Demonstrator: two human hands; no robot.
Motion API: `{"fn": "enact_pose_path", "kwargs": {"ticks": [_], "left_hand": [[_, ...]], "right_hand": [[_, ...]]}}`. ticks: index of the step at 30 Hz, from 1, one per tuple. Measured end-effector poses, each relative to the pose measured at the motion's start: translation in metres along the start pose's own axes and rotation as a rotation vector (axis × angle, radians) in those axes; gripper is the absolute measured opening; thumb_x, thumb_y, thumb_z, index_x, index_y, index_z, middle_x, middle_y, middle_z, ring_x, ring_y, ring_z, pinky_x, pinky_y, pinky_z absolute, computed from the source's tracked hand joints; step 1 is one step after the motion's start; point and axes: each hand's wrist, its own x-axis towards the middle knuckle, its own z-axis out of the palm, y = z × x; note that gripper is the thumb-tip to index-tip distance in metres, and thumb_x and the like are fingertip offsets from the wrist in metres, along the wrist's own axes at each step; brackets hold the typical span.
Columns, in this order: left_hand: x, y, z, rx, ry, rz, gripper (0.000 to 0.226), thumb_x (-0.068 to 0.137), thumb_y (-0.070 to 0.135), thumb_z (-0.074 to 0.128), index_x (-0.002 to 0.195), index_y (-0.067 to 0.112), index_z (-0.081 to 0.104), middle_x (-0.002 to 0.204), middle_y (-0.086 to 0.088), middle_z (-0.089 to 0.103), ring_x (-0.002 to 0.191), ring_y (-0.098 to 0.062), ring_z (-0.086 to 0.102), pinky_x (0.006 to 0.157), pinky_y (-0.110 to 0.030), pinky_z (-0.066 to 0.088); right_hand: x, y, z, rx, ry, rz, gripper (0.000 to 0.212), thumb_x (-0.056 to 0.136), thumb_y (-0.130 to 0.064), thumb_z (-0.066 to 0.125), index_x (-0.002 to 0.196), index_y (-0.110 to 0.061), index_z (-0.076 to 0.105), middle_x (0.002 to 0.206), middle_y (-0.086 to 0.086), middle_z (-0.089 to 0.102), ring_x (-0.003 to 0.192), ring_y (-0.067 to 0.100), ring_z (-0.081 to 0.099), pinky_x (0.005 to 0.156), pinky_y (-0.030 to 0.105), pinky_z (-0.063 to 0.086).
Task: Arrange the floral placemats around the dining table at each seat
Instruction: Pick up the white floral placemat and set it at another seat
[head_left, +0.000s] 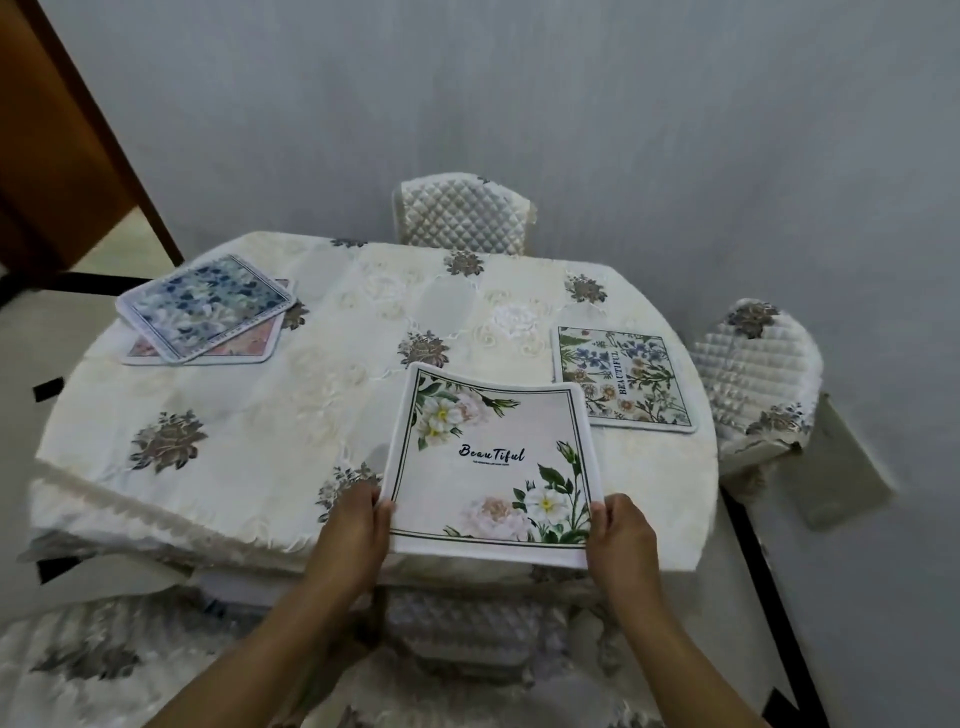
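While you are standing at the near edge of the cloth-covered dining table (249, 457), your left hand (353, 535) and right hand (621, 540) are each pinching a near corner of the white-rose "Beautiful" placemat (493, 462), its far edge curling up. The wildflower "Beautiful" placemat (623, 379) is lying flat by the right quilted chair (758, 369). The blue floral placemat (208, 304) is overlapping the pink placemat (249, 345) at far left.
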Motion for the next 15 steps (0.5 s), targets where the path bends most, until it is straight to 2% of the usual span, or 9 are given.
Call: {"fn": "enact_pose_path", "kwargs": {"ticks": [4, 8, 12, 15], "left_hand": [[0.028, -0.024, 0.015, 0.017, -0.003, -0.015, 0.019, 0.097, 0.021, 0.047, 0.078, 0.019, 0.044, 0.073, -0.003, 0.050, 0.066, -0.020, 0.048, 0.055, -0.033, 0.031], [0.044, -0.055, 0.042, 0.058, -0.031, -0.046, 0.016, 0.096, 0.016, 0.049, 0.083, 0.023, 0.042, 0.079, -0.003, 0.048, 0.069, -0.023, 0.046, 0.061, -0.033, 0.033], [0.047, -0.079, 0.074, 0.074, -0.081, -0.167, 0.008, 0.096, 0.018, 0.048, 0.089, 0.021, 0.047, 0.087, -0.005, 0.053, 0.077, -0.024, 0.051, 0.065, -0.034, 0.037], [0.052, -0.087, 0.092, 0.104, -0.073, -0.253, 0.005, 0.094, 0.021, 0.050, 0.090, 0.021, 0.048, 0.089, -0.007, 0.058, 0.080, -0.029, 0.055, 0.066, -0.037, 0.043]], "right_hand": [[0.018, 0.006, 0.036, -0.033, -0.038, 0.039, 0.025, 0.100, -0.020, 0.047, 0.077, -0.008, 0.049, 0.071, 0.007, 0.053, 0.067, 0.025, 0.049, 0.060, 0.033, 0.032], [0.033, 0.028, 0.077, -0.052, -0.094, 0.106, 0.024, 0.099, -0.019, 0.048, 0.078, -0.009, 0.049, 0.073, 0.007, 0.052, 0.069, 0.026, 0.049, 0.061, 0.033, 0.033], [0.038, 0.051, 0.105, -0.079, -0.121, 0.139, 0.022, 0.098, -0.018, 0.049, 0.078, -0.011, 0.049, 0.071, 0.004, 0.050, 0.066, 0.024, 0.046, 0.061, 0.034, 0.035], [0.044, 0.060, 0.115, -0.088, -0.110, 0.164, 0.023, 0.098, -0.019, 0.049, 0.077, -0.012, 0.047, 0.066, -0.002, 0.043, 0.061, 0.020, 0.042, 0.058, 0.032, 0.031]]}}
